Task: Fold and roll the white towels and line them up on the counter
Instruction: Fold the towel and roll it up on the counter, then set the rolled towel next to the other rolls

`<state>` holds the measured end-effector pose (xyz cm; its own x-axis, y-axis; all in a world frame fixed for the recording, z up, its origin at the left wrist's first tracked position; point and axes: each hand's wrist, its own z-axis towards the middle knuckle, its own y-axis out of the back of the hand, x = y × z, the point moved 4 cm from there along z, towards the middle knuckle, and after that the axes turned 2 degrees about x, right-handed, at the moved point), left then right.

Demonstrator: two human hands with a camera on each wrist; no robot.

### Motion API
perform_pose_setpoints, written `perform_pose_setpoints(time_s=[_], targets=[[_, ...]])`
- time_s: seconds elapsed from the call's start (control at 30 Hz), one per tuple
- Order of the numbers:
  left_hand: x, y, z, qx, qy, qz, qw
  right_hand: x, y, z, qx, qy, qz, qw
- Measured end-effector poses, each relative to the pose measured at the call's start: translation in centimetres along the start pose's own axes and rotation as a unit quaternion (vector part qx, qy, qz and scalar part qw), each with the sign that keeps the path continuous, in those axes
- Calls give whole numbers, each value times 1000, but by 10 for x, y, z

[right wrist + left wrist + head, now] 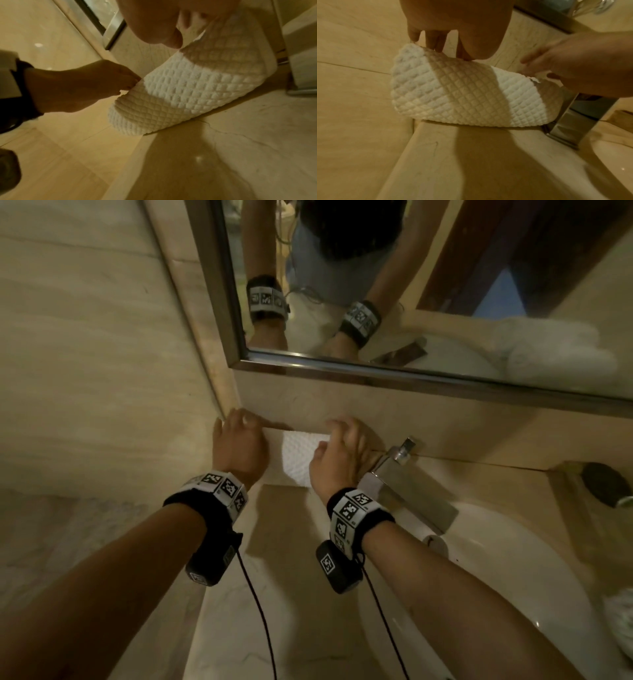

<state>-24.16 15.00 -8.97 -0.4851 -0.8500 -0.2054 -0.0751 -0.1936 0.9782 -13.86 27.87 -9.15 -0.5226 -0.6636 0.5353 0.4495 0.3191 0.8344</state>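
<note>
While the head view hides most of the towel (301,455) behind both hands, it shows the roll lying on the counter (274,508) against the back wall, between the side wall and the tap (399,474). Left hand (239,446) covers the roll's left end, right hand (339,457) its right end; finger detail not resolvable here.

Left wrist view: towel (453,94) rolled, waffle weave, resting on the counter edge. Left fingertips (435,44) extended down, touching the roll's top rear edge; no pinch visible. Right hand (582,65) blurred at the far end, near a loose corner.

Right wrist view: towel (188,92) seen lengthwise. Right thumb (175,39) lies near the top edge, fingers curled behind the cloth; whether they actually grip it, cannot tell. Left hand (82,86) has fingers bunched at the near end.

Risks, judged: the loose outer flap may spring open on release, since nothing tucks it. The roll sits close to the tap; a sideways nudge could jam it against the base.
</note>
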Motion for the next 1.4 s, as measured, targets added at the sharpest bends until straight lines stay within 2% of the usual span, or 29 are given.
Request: perform_pose_setpoints(time_s=[0.07, 0.1, 0.17, 0.23, 0.27, 0.37, 0.47, 0.53, 0.67, 0.77, 0.9, 1.1, 1.23, 1.4], targets=[[-4, 6, -10, -39, -17, 3, 999, 9, 4, -6, 16, 67, -5, 998], [-7, 8, -16, -49, -22, 10, 999, 10, 4, -10, 46, 83, 4, 996], [-10, 5, -26, -47, -41, 5, 998, 12, 0, -17, 124, 87, 4, 988], [-12, 3, -36, -34, -75, -9, 997, 12, -3, -23, 159, 88, -29, 983], [-12, 1, -39, -18, -83, -9, 996, 12, -4, -25, 170, 93, -43, 980], [-7, -11, -49, 108, -101, 25, 989, 8, -8, -32, 259, 92, -70, 959], [-4, -15, -53, 170, -103, 67, 978, 4, -8, -32, 300, 97, -98, 944], [-4, -13, -54, 187, -100, 81, 974, 4, -8, -32, 291, 100, -111, 945], [-5, -11, -53, 183, -95, 108, 972, -4, -6, -28, 227, 95, -142, 959], [-2, -11, -53, 153, -92, 147, 973, -8, -4, -28, 239, 99, -149, 954], [3, -16, -45, 153, -111, 180, 965, -8, -5, -22, 245, 116, -185, 945], [-5, -24, -23, 140, -113, 239, 954, -12, -22, 0, 217, 135, -239, 937], [-6, -27, -17, 103, -125, 239, 957, -16, -24, 7, 176, 156, -256, 938], [-14, -16, 2, 111, -106, 216, 964, -13, -28, 15, 197, 150, -257, 934]])
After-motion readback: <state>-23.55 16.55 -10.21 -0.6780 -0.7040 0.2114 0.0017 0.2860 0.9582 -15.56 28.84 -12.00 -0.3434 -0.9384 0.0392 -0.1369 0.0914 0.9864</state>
